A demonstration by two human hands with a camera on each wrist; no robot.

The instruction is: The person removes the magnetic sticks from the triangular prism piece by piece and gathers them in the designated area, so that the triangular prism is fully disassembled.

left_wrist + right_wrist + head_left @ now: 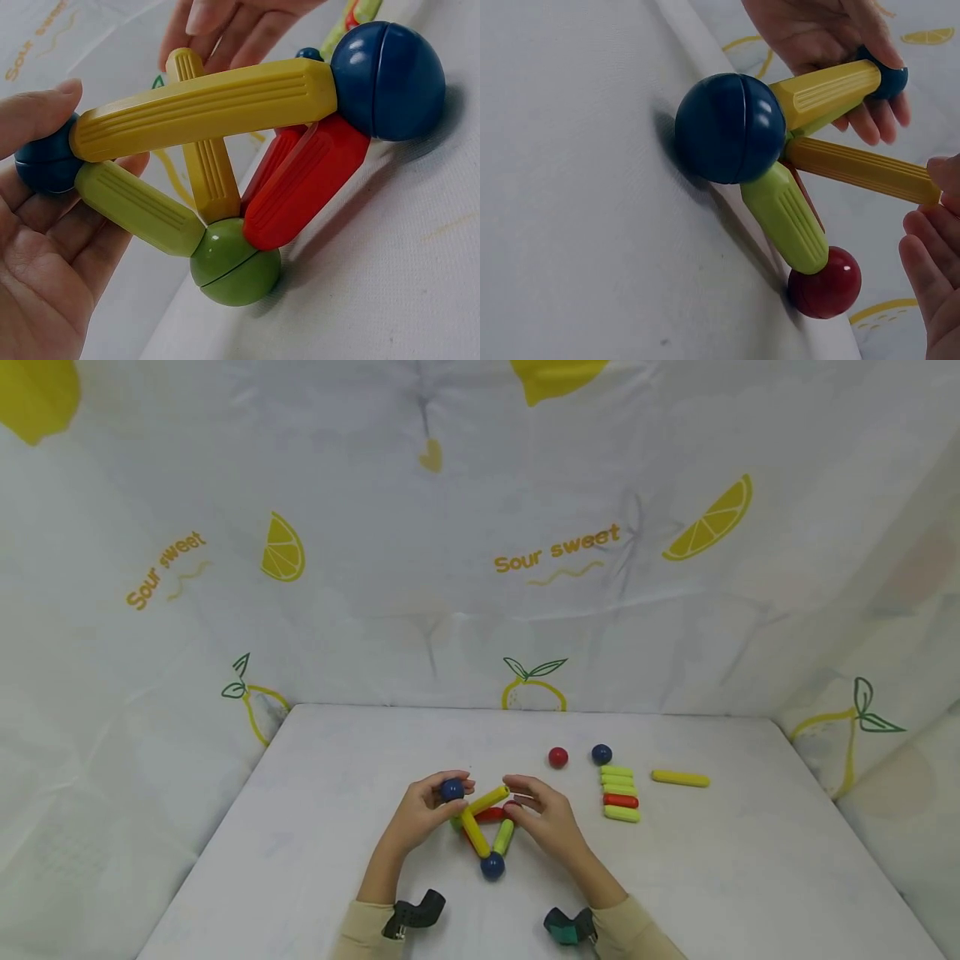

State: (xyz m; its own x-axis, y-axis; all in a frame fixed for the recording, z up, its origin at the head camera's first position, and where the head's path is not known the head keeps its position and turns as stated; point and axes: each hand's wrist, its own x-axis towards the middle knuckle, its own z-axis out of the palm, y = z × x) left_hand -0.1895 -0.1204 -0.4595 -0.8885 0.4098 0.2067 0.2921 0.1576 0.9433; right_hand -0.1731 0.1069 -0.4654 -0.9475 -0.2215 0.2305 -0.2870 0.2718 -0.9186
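My left hand (415, 817) grips a blue ball (46, 161) at the raised corner of a frame of ball-ended magnetic rods. From that ball a yellow rod (206, 109) runs to another blue ball (492, 866) on the table, and a light green rod (139, 206) leads to a green ball (235, 262). A red rod (307, 184) joins the green ball and the lower blue ball. My right hand (551, 820) pinches the free end of a second yellow rod (862, 171), whose other end meets the green ball. A red ball (825, 282) forms another low corner.
Right of the frame lie a stack of short light green rods (621, 814), a red rod (621, 801) among them, and a yellow rod (679, 778). Behind are a loose red ball (558, 757) and a blue ball (602, 754). A lemon-print cloth (405, 652) hangs behind the white table (337, 760).
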